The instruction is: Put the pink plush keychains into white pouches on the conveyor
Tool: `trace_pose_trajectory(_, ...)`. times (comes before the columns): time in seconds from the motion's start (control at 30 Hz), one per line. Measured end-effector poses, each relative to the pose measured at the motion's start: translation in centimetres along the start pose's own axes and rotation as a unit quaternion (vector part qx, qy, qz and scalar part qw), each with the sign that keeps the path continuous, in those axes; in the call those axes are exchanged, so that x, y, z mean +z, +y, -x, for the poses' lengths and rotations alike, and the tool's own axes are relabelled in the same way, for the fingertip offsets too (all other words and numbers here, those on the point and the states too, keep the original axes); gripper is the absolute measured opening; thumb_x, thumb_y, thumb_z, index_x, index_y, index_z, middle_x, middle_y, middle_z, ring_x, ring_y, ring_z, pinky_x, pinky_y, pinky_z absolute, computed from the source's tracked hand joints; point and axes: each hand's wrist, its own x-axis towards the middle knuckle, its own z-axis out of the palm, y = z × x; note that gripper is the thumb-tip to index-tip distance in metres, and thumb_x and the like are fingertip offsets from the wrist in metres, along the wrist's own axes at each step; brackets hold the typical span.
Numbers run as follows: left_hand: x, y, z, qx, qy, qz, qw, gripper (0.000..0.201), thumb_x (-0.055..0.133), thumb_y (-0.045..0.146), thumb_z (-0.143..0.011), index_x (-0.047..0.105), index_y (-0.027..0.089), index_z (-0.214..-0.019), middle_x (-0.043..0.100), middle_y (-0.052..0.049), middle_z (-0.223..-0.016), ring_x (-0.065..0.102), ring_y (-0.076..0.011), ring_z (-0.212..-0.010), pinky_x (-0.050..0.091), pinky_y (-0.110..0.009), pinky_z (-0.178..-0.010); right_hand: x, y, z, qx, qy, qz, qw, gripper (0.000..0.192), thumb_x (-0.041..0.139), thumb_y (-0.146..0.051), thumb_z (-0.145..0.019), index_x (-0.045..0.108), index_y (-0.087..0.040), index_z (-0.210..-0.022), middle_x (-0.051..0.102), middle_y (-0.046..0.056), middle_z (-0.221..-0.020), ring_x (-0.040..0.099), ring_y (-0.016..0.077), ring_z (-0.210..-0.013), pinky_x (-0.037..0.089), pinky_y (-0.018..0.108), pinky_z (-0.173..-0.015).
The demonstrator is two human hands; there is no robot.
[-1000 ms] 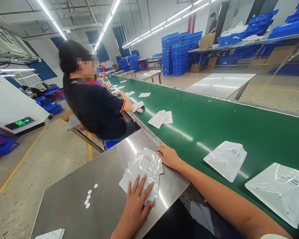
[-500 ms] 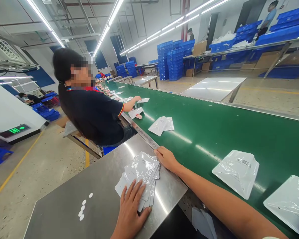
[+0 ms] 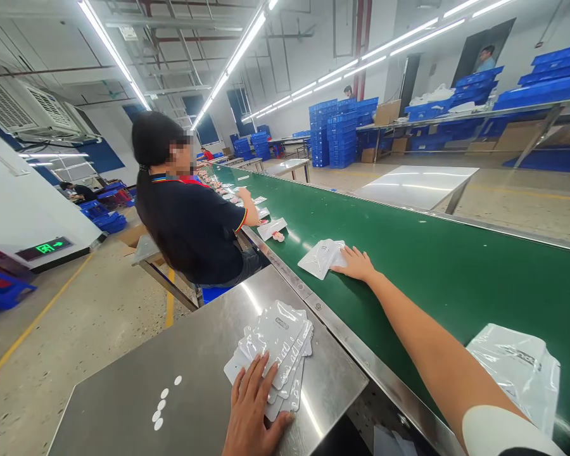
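My left hand (image 3: 254, 408) lies flat, fingers spread, on the near end of a stack of white plastic pouches (image 3: 278, 339) on the steel table (image 3: 204, 354). My right hand (image 3: 356, 263) is stretched far out over the green conveyor belt (image 3: 432, 272), its fingers resting on a pair of white pouches (image 3: 323, 256) lying on the belt. Another crinkled clear-white pouch (image 3: 515, 367) sits on the belt near my right elbow.
A co-worker in a dark shirt (image 3: 190, 221) sits at the belt just ahead, hands on pouches there. Small white discs (image 3: 164, 402) lie on the steel table. Stacked blue crates (image 3: 335, 130) and steel tables stand across the belt.
My right hand left the stack's edge and reached forward onto the belt to the pair of pouches. The pouches on the belt drifted toward me. My left hand stayed on the stack.
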Motion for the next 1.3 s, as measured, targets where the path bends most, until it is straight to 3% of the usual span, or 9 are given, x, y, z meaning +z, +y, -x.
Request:
trace_pose_trajectory(0.13,0.6,-0.1,-0.1,0.007,0.022,0.015,1.0,0.07,0.052,0.05,-0.08,0.027,0.024,-0.14,0.038,-0.01,-0.142,0.036,-0.0302,-0.128,0.029,-0.049,-0.104,-1.2,1.5,-0.9,-0.022,-0.037,0.023,0.999,0.068,0.036,-0.061,-0.083,0.037,-0.019,-0.136,0.029,0.009,-0.145,0.021,0.0337,-0.133,0.02,0.057,-0.104)
trace_pose_trajectory(0.27,1.4,0.1,-0.1,-0.024,0.048,0.046,0.998,0.061,0.043,0.05,-0.084,0.03,0.025,-0.138,0.039,-0.01,-0.141,0.037,-0.0304,-0.128,0.028,-0.051,-0.104,-1.8,2.1,-0.5,-0.07,-0.048,0.046,0.995,0.074,0.052,-0.061,-0.075,0.038,-0.022,-0.136,0.029,0.009,-0.145,0.022,0.0346,-0.133,0.024,0.054,-0.102)
trace_pose_trajectory(0.53,2.1,-0.3,0.0,-0.033,0.074,0.07,0.994,0.054,0.042,0.048,-0.086,0.035,0.029,-0.135,0.042,-0.008,-0.139,0.037,-0.0298,-0.128,0.029,-0.051,-0.105,-0.7,1.1,5.3,-0.134,0.015,0.099,0.986,0.036,0.033,-0.038,-0.094,0.058,-0.024,-0.116,0.055,0.004,-0.127,0.043,0.0195,-0.122,0.021,0.039,-0.106)
trace_pose_trajectory(0.7,0.4,0.0,-0.2,-0.028,0.099,0.102,0.989,0.047,0.043,0.043,-0.087,0.038,0.031,-0.133,0.044,-0.006,-0.137,0.037,-0.0289,-0.128,0.032,-0.051,-0.103,-5.2,1.7,7.3,-0.041,0.035,0.159,0.986,0.03,0.046,-0.032,-0.088,0.068,-0.015,-0.075,0.069,0.015,-0.085,0.063,0.0255,-0.086,0.041,0.038,-0.083)
trace_pose_trajectory(0.83,-1.8,0.9,-2.2,-0.072,0.072,0.223,0.97,0.042,0.048,0.036,-0.086,0.045,0.032,-0.128,0.047,-0.004,-0.135,0.044,-0.026,-0.123,0.044,-0.042,-0.097,-10.5,0.2,10.2,0.045,0.106,0.162,0.98,0.035,0.039,-0.035,-0.09,0.064,-0.016,-0.075,0.067,0.013,-0.075,0.063,0.0257,-0.071,0.043,0.035,-0.063)
trace_pose_trajectory(0.97,-3.8,1.8,-6.6,-0.148,0.03,0.465,0.872,0.063,0.049,0.057,-0.08,0.035,0.03,-0.136,0.037,-0.005,-0.142,0.04,-0.0284,-0.126,0.043,-0.043,-0.099,-11.9,-5.9,14.9,-0.096,0.083,-0.087,0.988,0.034,0.035,-0.041,-0.09,0.062,-0.022,-0.084,0.064,0.002,-0.072,0.058,0.017,-0.066,0.042,0.026,-0.058)
trace_pose_trajectory(1.1,-5.7,1.7,-10.0,-0.101,-0.092,0.666,0.734,0.092,0.058,0.069,-0.065,0.028,0.024,-0.14,0.041,-0.011,-0.139,0.037,-0.0345,-0.126,0.038,-0.046,-0.099,-9.7,-12.1,18.0,-0.279,-0.085,-0.29,0.912,0.031,0.04,-0.042,-0.089,0.063,-0.022,-0.094,0.064,0.0,-0.084,0.057,0.0141,-0.075,0.043,0.023,-0.065)
trace_pose_trajectory(1.2,-6.2,1.7,-10.6,-0.126,-0.19,0.745,0.627,0.082,0.065,0.061,-0.064,0.047,0.015,-0.129,0.059,-0.015,-0.119,0.052,-0.0359,-0.111,0.045,-0.044,-0.088,-7.6,-14.5,18.3,-0.296,-0.114,-0.32,0.893,0.03,0.041,-0.041,-0.089,0.064,-0.021,-0.096,0.064,0.0,-0.084,0.055,0.0131,-0.074,0.042,0.023,-0.064)
trace_pose_trajectory(1.3,-5.4,2.3,-10.6,-0.213,-0.176,0.778,0.564,0.065,0.07,0.048,-0.067,0.055,0.011,-0.119,0.067,-0.013,-0.101,0.06,-0.0314,-0.099,0.046,-0.038,-0.083,-5.1,-15.3,17.4,-0.284,-0.058,-0.344,0.893,0.03,0.043,-0.04,-0.089,0.065,-0.02,-0.089,0.063,0.0,-0.078,0.054,0.012,-0.07,0.041,0.023,-0.062)
